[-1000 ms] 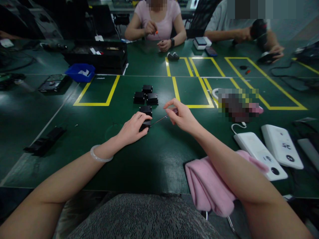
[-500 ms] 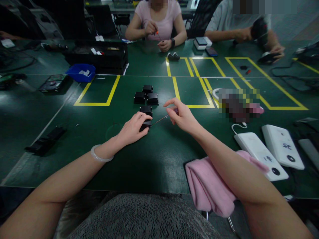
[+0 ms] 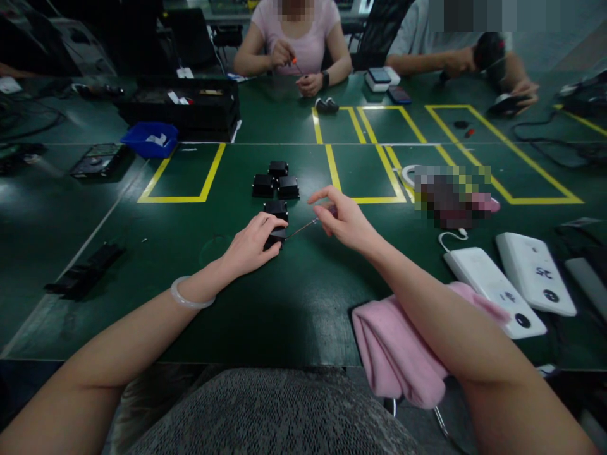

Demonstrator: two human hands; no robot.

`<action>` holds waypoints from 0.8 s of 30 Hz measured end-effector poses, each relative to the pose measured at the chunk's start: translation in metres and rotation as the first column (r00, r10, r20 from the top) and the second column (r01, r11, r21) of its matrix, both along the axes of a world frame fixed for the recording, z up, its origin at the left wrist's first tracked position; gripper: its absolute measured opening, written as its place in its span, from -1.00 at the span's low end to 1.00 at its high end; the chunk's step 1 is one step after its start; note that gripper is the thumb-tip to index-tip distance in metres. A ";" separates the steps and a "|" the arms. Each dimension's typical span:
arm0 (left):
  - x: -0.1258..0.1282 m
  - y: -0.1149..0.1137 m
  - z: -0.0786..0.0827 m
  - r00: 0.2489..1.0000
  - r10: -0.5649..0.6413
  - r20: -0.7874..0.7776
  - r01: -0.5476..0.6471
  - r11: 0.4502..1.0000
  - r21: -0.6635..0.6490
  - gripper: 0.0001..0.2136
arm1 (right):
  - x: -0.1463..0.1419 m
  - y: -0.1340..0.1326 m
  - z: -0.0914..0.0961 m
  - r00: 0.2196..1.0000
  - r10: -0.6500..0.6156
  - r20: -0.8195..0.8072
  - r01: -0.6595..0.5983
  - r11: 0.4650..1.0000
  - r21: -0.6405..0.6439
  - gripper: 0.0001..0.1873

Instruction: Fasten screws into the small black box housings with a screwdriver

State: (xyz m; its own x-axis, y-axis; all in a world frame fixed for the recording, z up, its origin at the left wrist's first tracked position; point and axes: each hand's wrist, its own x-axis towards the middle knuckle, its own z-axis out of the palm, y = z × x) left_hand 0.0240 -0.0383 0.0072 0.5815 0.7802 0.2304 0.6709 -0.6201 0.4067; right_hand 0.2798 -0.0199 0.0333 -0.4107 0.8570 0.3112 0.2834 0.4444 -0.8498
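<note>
My left hand (image 3: 256, 243) is closed on a small black box-shaped part (image 3: 275, 236), holding it on the green table. Its fingers cover much of that part. In my right hand (image 3: 342, 220) is a thin screwdriver (image 3: 301, 229), gripped by its handle, which the fingers mostly hide. The shaft slopes down to the left, and its tip meets the right edge of the held part. Just beyond my left fingertips sits another black part (image 3: 275, 209). Farther back, a black part (image 3: 262, 185), a second one (image 3: 288, 186) and a third (image 3: 278, 168) stand close together.
A pink towel (image 3: 398, 354) hangs over the table's front edge under my right forearm. White power banks (image 3: 496, 291) lie at right. More black parts (image 3: 85, 272) lie at left, a blue bin (image 3: 150, 140) behind them. Two people sit across the table (image 3: 265, 322).
The whole view has shifted slightly. My hands, the screwdriver and the black parts keep the same places relative to one another.
</note>
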 end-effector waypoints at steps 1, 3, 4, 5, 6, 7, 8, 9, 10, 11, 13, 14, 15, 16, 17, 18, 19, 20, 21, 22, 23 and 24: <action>0.000 0.000 0.000 1.000 0.002 0.002 -0.002 1.000 0.001 -0.63 | 0.000 0.000 0.000 1.000 0.005 -0.004 -0.005 1.000 0.012 -0.93; 0.000 0.000 -0.001 1.000 0.004 0.002 -0.004 1.000 0.002 -0.63 | 0.000 0.001 -0.001 1.000 0.016 -0.005 -0.015 0.999 0.032 -0.90; 0.000 0.001 -0.001 1.000 0.004 -0.001 -0.004 1.000 0.001 -0.63 | 0.000 0.001 -0.001 1.000 0.018 -0.006 -0.018 0.999 0.036 -0.91; 0.000 0.001 -0.001 1.000 0.004 -0.004 -0.004 1.000 0.001 -0.64 | 0.000 0.002 -0.002 1.000 0.020 -0.008 -0.019 0.999 0.038 -0.92; 0.000 0.001 -0.001 1.000 0.005 -0.007 -0.005 1.000 0.002 -0.64 | 0.001 0.002 -0.003 1.000 0.020 -0.010 -0.020 0.999 0.035 -0.92; 0.000 0.001 -0.001 1.000 0.006 -0.009 -0.006 1.000 0.002 -0.64 | 0.001 0.003 -0.004 1.000 0.019 -0.012 -0.019 0.999 0.030 -0.90; 0.000 0.001 -0.001 1.000 0.007 -0.010 -0.007 1.000 0.003 -0.64 | 0.001 0.003 -0.004 1.000 0.016 -0.015 -0.015 1.000 0.024 -0.88; 0.000 0.001 -0.001 1.000 0.006 -0.009 -0.006 1.000 0.004 -0.64 | 0.001 0.003 -0.005 1.000 0.009 -0.017 -0.008 1.000 0.018 -0.86; 0.000 0.001 0.000 1.000 0.005 -0.008 -0.005 1.000 0.005 -0.64 | 0.001 0.003 -0.005 1.000 -0.001 -0.016 0.001 1.000 0.011 -0.84; 0.000 0.001 0.000 1.000 0.003 -0.008 -0.003 1.000 0.006 -0.64 | 0.001 0.003 -0.005 1.000 -0.014 -0.011 0.014 1.000 0.004 -0.83; 0.000 0.001 0.000 1.000 0.000 -0.009 0.000 1.000 0.007 -0.65 | 0.001 0.003 -0.005 0.999 -0.045 0.004 0.045 0.999 -0.007 -0.83; 0.000 0.001 0.000 1.000 -0.002 -0.008 0.002 1.000 0.007 -0.65 | 0.001 0.003 -0.005 0.998 -0.058 0.014 0.058 0.998 -0.013 -0.83; 0.000 0.001 0.000 1.000 -0.004 -0.007 0.005 1.000 0.007 -0.65 | 0.001 0.004 -0.005 0.997 -0.068 0.023 0.068 0.997 -0.018 -0.83; 0.000 0.001 0.000 1.000 -0.006 -0.007 0.006 1.000 0.006 -0.65 | 0.001 0.004 -0.006 0.997 -0.075 0.030 0.075 0.997 -0.023 -0.82; 0.000 0.001 0.000 1.000 -0.008 -0.007 0.008 1.000 0.004 -0.65 | 0.001 0.004 -0.006 0.996 -0.080 0.035 0.081 0.996 -0.027 -0.82; -0.001 0.001 0.000 1.000 -0.010 -0.008 0.010 1.000 0.003 -0.65 | 0.001 0.004 -0.006 0.996 -0.083 0.039 0.084 0.996 -0.032 -0.82; -0.001 0.001 0.000 1.000 -0.010 -0.011 0.010 1.000 0.001 -0.65 | 0.001 0.004 -0.006 0.996 -0.083 0.040 0.085 0.996 -0.035 -0.82; -0.001 0.001 0.000 1.000 -0.009 -0.013 0.009 1.000 -0.001 -0.65 | 0.001 0.004 -0.006 0.996 -0.079 0.038 0.080 0.996 -0.036 -0.82; -0.001 0.001 0.000 1.000 -0.008 -0.014 0.008 1.000 -0.003 -0.65 | 0.001 0.004 -0.005 0.997 -0.068 0.033 0.069 0.997 -0.038 -0.84; -0.001 0.001 0.000 1.000 -0.007 -0.014 0.006 1.000 -0.004 -0.65 | 0.001 0.004 -0.005 0.998 -0.052 0.023 0.053 0.998 -0.037 -0.88; -0.001 0.001 0.000 1.000 -0.005 -0.014 0.005 1.000 -0.004 -0.65 | 0.001 0.003 -0.004 0.999 -0.033 0.013 0.034 0.999 -0.031 -0.92; -0.001 0.001 0.000 1.000 -0.004 -0.013 0.004 1.000 -0.002 -0.64 | 0.001 0.002 -0.003 1.000 -0.014 0.004 0.014 1.000 -0.020 -0.96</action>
